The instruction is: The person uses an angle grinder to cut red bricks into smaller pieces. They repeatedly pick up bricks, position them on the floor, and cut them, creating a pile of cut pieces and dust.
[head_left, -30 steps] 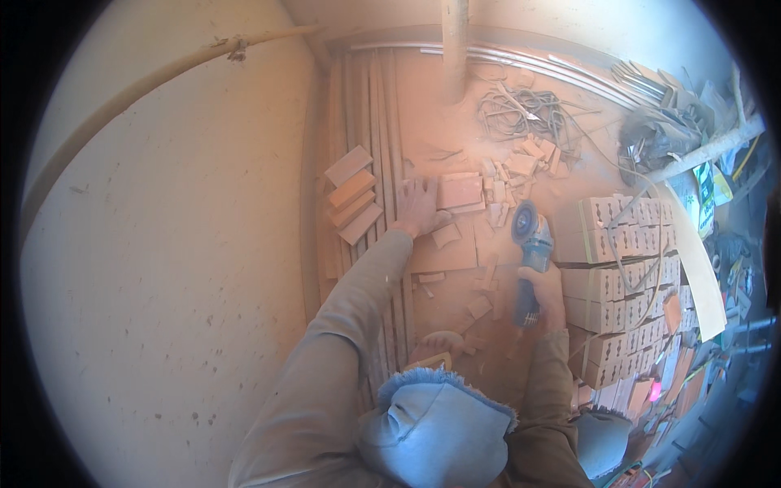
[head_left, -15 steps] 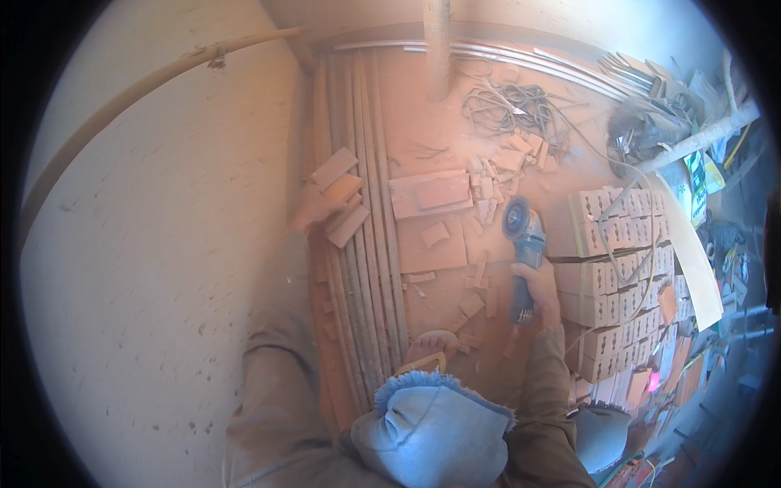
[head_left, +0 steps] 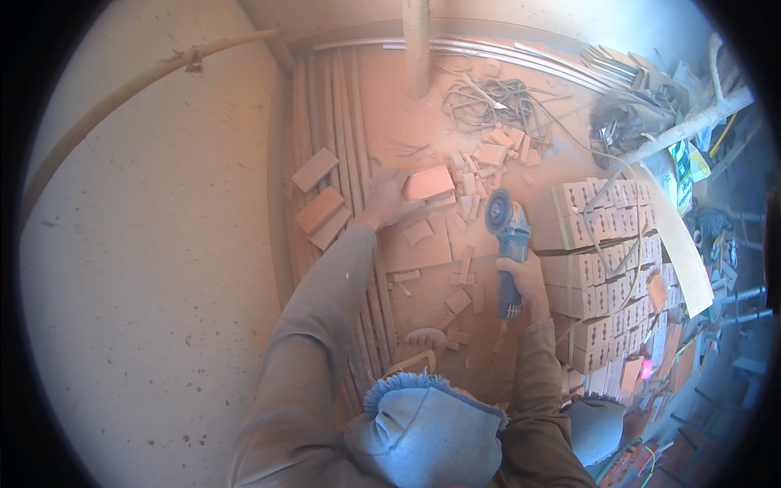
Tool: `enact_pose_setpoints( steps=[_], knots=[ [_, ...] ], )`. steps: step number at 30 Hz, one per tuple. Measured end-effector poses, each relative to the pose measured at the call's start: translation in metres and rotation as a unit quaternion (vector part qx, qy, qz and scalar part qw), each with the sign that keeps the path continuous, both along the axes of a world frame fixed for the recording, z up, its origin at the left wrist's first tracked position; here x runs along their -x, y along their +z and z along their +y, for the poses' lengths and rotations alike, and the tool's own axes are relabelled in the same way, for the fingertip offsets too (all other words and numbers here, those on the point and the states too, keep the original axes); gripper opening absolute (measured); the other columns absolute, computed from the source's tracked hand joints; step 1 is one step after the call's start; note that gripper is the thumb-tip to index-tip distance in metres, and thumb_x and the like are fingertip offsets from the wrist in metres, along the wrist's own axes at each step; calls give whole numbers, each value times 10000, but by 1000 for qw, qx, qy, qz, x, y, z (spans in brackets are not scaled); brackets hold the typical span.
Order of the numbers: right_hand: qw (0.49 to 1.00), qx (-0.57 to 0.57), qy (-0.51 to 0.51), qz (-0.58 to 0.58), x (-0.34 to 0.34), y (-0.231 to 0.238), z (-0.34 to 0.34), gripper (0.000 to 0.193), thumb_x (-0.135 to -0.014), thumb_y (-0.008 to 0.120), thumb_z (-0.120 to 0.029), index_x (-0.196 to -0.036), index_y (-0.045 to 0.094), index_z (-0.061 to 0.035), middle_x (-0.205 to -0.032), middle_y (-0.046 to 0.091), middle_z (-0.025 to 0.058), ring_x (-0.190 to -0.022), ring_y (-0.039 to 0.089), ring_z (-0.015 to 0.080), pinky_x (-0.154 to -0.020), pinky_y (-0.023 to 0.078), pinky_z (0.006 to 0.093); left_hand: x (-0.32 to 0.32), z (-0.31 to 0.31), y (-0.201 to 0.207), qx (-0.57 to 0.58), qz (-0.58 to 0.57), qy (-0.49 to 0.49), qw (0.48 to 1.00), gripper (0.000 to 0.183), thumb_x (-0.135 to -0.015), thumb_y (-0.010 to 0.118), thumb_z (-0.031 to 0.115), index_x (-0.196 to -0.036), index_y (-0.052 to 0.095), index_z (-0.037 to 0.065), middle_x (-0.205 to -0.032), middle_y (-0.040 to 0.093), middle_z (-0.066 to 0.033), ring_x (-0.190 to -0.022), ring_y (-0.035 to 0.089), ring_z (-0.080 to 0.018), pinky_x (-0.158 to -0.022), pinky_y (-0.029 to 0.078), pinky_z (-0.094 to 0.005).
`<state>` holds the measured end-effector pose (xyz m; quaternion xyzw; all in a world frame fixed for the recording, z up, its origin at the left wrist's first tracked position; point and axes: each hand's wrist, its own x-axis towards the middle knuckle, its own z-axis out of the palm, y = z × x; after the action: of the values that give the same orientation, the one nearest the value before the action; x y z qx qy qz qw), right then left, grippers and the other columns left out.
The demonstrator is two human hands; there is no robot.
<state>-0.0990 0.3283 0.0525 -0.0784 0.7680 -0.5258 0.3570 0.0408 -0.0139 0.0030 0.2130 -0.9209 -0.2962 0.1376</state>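
The left hand (head_left: 386, 200) grasps the left end of an orange tile (head_left: 429, 183), which lies near the middle of the dusty floor (head_left: 382, 102), above a flat slab (head_left: 416, 244). The right hand (head_left: 527, 278) is clenched around the body of a blue angle grinder (head_left: 513, 241), its disc (head_left: 497, 211) to the right of the tile and apart from it. Loose tiles (head_left: 322, 208) lie left of the left hand; broken pieces (head_left: 490, 156) lie beyond the grinder, and stacked hollow blocks (head_left: 598, 281) stand to its right.
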Motion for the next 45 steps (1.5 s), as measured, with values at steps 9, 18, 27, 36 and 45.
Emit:
enact_pose_setpoints(
  steps=[9, 18, 27, 36, 45],
  knots=[
    [1000, -8, -1, -10, -3, -1, 2, 370, -731, 801, -150, -1057, 688, -18, -922, 690, 40, -820, 665, 156, -738, 530, 330, -4, -7, -11, -58, -84, 0, 995, 867, -706, 893, 394, -1410, 567, 7, -1291, 595, -219, -1285, 525, -409, -1118, 429, -472],
    [1000, -2, 15, -17, -7, 3, -5, 361, -731, 803, -148, -1049, 691, -18, -921, 693, 37, -821, 665, 157, -744, 531, 332, -18, -6, -24, -37, 11, 30, 999, 850, -665, 924, 291, -1390, 588, 1, -1358, 593, -228, -1293, 516, -418, -1133, 420, -464],
    [1000, -12, 19, -4, -6, -2, 1, 357, -752, 790, -131, -1071, 675, -20, -899, 675, 33, -776, 659, 149, -710, 533, 320, -17, -10, -17, -128, 4, 18, 992, 798, -649, 920, 271, -1343, 631, 6, -1300, 630, -213, -1254, 524, -413, -1124, 423, -449],
    [1000, -5, 28, -7, -4, -8, 4, 367, -740, 796, -155, -1062, 684, -18, -903, 678, 32, -794, 649, 151, -720, 522, 327, -17, -10, -17, -140, -40, 35, 989, 755, -687, 900, 249, -1350, 631, 6, -1342, 598, -228, -1302, 482, -412, -1143, 411, -445],
    [999, 6, 41, -6, -9, 13, -5, 341, -769, 794, -164, -1054, 680, -15, -912, 679, 32, -797, 641, 132, -714, 520, 321, -14, 2, -4, -28, -37, 39, 998, 876, -705, 909, 294, -1443, 538, 0, -1361, 579, -238, -1348, 453, -415, -1165, 389, -468]
  ],
)
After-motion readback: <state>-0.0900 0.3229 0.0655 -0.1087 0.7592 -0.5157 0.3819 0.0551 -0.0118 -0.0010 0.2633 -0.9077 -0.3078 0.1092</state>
